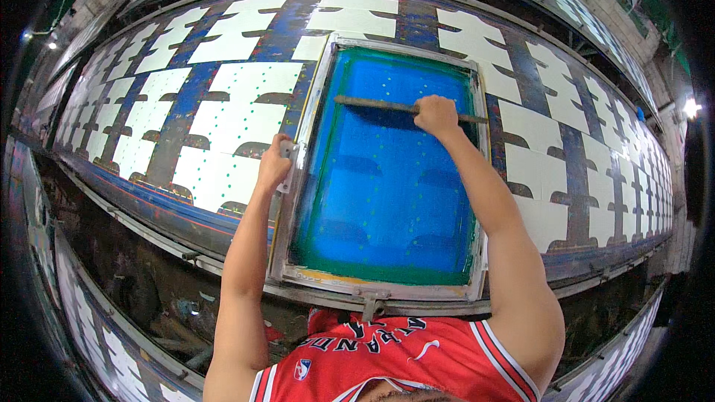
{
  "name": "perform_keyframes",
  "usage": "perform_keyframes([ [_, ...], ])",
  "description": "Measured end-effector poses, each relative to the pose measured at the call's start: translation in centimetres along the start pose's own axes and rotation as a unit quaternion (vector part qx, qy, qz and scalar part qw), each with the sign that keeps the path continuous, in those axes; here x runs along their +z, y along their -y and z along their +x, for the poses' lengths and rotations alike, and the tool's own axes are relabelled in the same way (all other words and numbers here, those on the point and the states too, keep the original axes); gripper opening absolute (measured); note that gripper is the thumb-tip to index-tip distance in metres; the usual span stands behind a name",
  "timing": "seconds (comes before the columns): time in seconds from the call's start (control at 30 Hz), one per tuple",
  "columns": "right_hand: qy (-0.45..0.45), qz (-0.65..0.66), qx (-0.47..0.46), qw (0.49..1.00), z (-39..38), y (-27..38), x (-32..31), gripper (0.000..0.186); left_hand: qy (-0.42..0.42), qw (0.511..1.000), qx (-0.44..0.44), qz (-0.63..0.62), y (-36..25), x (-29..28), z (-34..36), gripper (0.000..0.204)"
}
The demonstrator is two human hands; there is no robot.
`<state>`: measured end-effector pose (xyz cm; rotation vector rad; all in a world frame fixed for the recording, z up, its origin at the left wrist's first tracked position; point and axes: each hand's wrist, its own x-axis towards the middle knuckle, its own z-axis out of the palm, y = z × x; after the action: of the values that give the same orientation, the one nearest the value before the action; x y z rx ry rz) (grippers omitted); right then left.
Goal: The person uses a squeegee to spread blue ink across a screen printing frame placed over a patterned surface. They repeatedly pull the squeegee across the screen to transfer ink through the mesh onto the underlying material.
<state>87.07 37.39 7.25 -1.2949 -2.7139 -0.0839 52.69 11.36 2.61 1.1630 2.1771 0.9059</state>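
Observation:
A screen-printing frame (417, 292) with a metal rim and blue mesh (387, 201) lies on the long table in front of me. My right hand (436, 115) is closed round a long, narrow squeegee (376, 105) that spans the far part of the mesh, roughly crosswise. Green dots run down the mesh, and darker shapes show through it. At the frame's left side, my left hand (275, 162) is closed on a pale metal bracket (284, 184) fixed to the rim. Its fingertips are partly hidden.
Rows of pale cut fabric pieces cover the table (287, 30). Pieces on the left (242, 89) bear green dots; those on the right (530, 130) look plain. A metal rail (171, 240) follows the near edge. More tables with similar pieces stand beyond and behind me.

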Motion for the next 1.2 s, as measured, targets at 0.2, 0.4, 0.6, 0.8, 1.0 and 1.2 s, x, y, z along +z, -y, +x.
perform_keyframes([
  [0.2,-0.008,-0.015,0.003,1.0,8.1,-4.1,1.2,0.023,0.0,0.999,-0.051,0.011,-0.3,0.2,0.1,0.051],
  [0.4,-0.042,-0.015,-0.017,0.999,13.4,-6.3,2.6,0.023,-0.014,0.999,-0.028,0.018,-0.6,0.0,0.1,0.05],
  [0.6,-0.022,-0.026,-0.012,0.999,13.1,-6.0,2.8,0.021,0.013,0.995,-0.093,-0.015,-1.2,-0.1,-0.1,0.052],
  [0.8,-0.001,-0.003,0.003,1.0,10.2,-5.1,1.4,0.022,-0.02,0.999,-0.008,0.025,-0.1,0.2,0.3,0.052],
  [1.0,-0.039,-0.015,0.0,0.999,12.3,-6.0,-0.4,0.027,0.014,0.997,-0.081,-0.006,-1.5,-0.4,0.0,0.051],
  [1.2,-0.029,-0.011,0.015,0.999,16.5,-5.8,1.1,0.031,0.01,0.999,-0.052,-0.002,-1.6,-0.6,-0.1,0.048],
])
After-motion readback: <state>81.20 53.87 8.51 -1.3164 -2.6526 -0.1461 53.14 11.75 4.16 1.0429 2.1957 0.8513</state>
